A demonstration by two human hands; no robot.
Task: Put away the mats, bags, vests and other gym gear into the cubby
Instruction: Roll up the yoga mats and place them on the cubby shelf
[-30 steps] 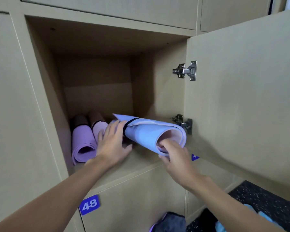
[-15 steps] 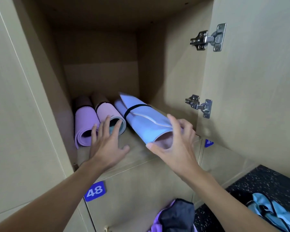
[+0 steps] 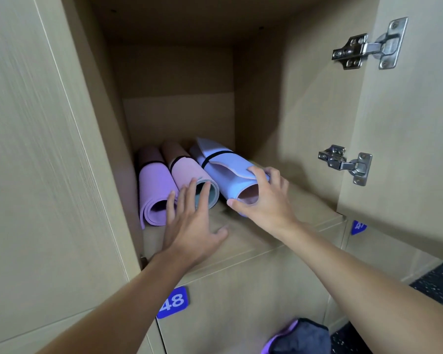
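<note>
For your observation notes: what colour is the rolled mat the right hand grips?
The mat is light blue, pinkish inside; head view.

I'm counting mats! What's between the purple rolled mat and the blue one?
A pink rolled foam mat lies between the purple rolled mat and blue rolled mat, per the head view.

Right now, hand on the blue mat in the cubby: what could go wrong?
On the blue mat, the flap sits loose in front of the black strap; if the right hand lets go, that end may spring open.
It lies askew beside the pink mat; pushing deeper could shove that one, which only the left hand steadies with straight fingers.
</note>
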